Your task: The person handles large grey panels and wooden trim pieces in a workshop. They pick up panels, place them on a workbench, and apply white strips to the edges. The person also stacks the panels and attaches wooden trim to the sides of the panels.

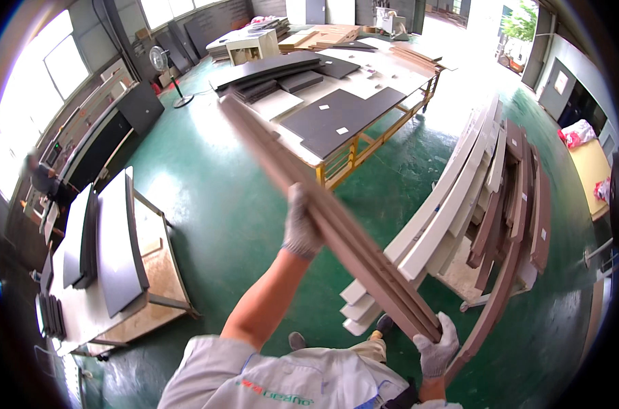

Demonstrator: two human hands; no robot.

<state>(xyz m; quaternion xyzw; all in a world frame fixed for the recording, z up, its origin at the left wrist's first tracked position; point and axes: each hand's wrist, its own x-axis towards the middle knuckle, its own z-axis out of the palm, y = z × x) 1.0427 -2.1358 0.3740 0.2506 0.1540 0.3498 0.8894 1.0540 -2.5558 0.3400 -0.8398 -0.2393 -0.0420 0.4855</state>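
A bundle of long brown strips [364,262] lies slantwise across the middle of the view, raised off the floor, its far end blurred near the worktable. My left hand [300,221], in a light knitted glove, is closed around the bundle about midway along its left side. Down at the near end, my right hand [437,346], gloved too, grips the strips by their edge. Its fingers are partly hidden by the bundle. To the right, long white strips [452,204] and more brown strips [517,184] are stacked on a low cart.
Ahead stands a yellow-framed worktable [354,153] with dark panels [343,119] on it. A wheeled cart [160,262] bearing dark boards [118,238] is at the left. Behind it, a person [45,178] works by a machine. A standing fan [160,60] is farther back.
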